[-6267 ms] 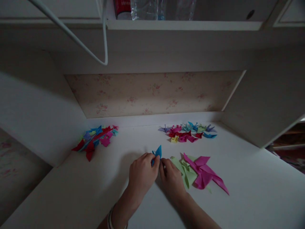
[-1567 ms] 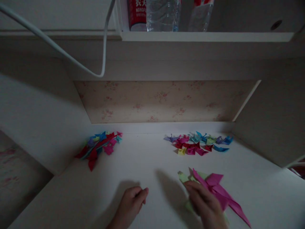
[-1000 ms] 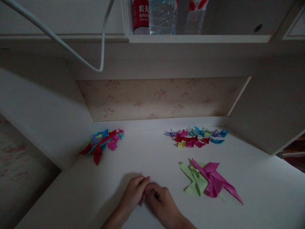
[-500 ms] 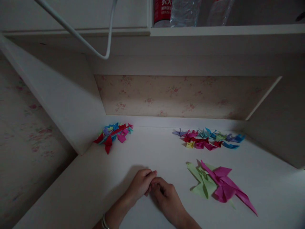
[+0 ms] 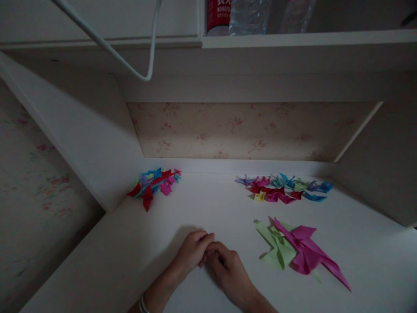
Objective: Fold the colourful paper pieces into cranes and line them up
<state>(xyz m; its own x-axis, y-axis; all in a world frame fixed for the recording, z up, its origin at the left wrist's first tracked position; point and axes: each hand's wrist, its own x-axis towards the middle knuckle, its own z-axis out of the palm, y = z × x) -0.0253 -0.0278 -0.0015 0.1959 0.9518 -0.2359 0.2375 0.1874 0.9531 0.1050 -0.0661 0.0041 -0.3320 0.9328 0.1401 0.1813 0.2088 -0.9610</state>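
Both hands rest close together over the white desk point(image 5: 195, 204), near its front. My left hand point(image 5: 193, 251) is closed, its thumb pointing right and its fingertips curled under. My right hand point(image 5: 228, 269) is curled too, and its fingers touch those of my left hand. No object shows between them; the insides of the fingers are hidden. To the right of my right hand lie a large light green folded paper crane point(image 5: 276, 250) and a magenta paper crane point(image 5: 306, 252), the magenta one partly over the green.
Small colourful folded paper pieces lie in a pile point(image 5: 156, 184) at back left and in a group point(image 5: 283, 189) at back right. Overhead, a white cable point(image 5: 120, 61) hangs down in a loop. A shelf point(image 5: 293, 40) above carries a red-labelled package point(image 5: 219, 15) and clear plastic bottles point(image 5: 249, 17).
The camera view has shifted very slightly. Both hands keep the same pose, and the paper pieces stay where they were.
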